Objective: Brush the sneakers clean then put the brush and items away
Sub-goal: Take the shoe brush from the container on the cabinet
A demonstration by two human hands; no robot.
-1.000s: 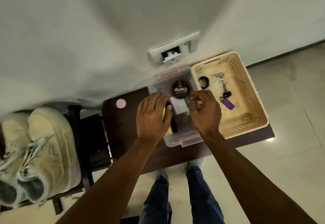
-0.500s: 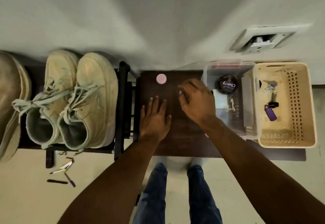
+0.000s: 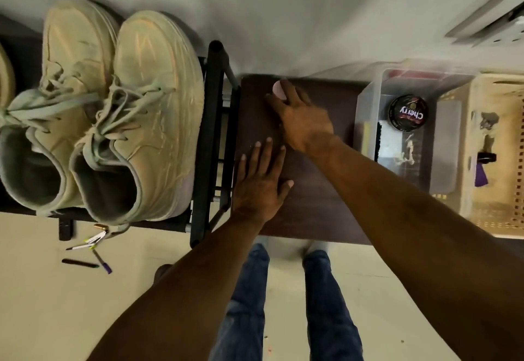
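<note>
Two pale beige sneakers (image 3: 147, 111) stand side by side on a black rack (image 3: 211, 134) at the left. My left hand (image 3: 261, 182) lies flat on the dark brown table (image 3: 312, 205). My right hand (image 3: 306, 120) reaches to the table's far edge and pinches a small pink disc (image 3: 277, 90) between finger and thumb. A clear plastic box (image 3: 368, 105) to the right holds a black Cherry polish tin (image 3: 408, 112) and a brush (image 3: 381, 142) with dark bristles.
A beige perforated basket (image 3: 507, 227) with keys and a purple tag stands right of the clear box. Several pens (image 3: 88, 247) lie on the floor under the rack. A wall socket (image 3: 496, 26) is at the upper right. My legs are below the table's edge.
Both hands left the clear box and moved left over the table. The left hand settled flat; the right hand travelled on to the pink disc and took hold of it.
</note>
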